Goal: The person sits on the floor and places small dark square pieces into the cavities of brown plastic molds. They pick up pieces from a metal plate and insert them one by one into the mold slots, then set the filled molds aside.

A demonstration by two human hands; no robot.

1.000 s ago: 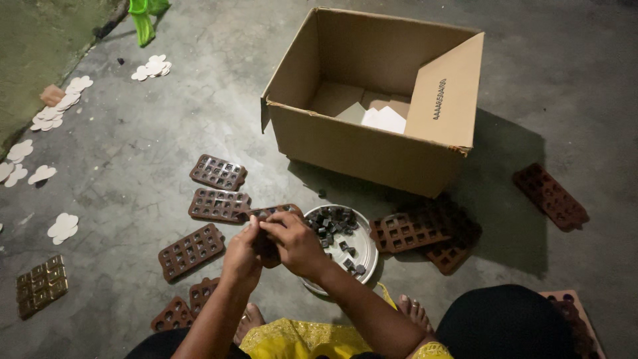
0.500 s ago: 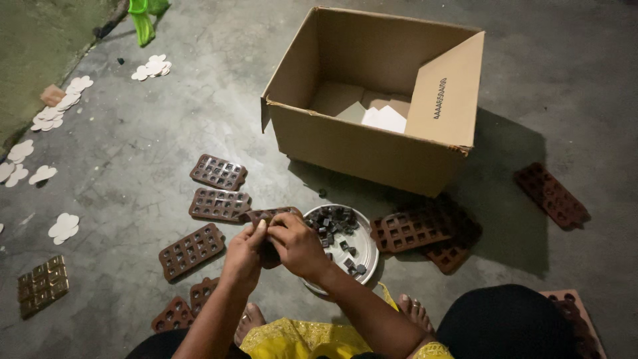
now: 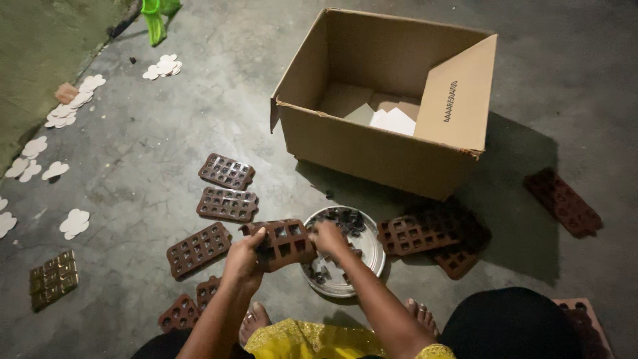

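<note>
Held between both hands above a round white metal bowl [image 3: 362,269]: a brown rectangular silicone mould tray [image 3: 286,242], long axis running nine to three o'clock. Left hand [image 3: 242,256] clamped on the nine o'clock end, right hand [image 3: 327,237] pinching the three o'clock end. Open brown cardboard box [image 3: 372,149] at one o'clock on the concrete floor [image 3: 133,166].

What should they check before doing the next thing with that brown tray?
1. Left hand grips the brown tray: ok.
2. Right hand on the tray's other end: ok.
3. Tray held over the metal bowl: partly, its right end only.
4. Bowl upright on the floor: ok.
5. Tray's pockets emptied: cannot tell.
6. Cardboard box open: ok.
</note>
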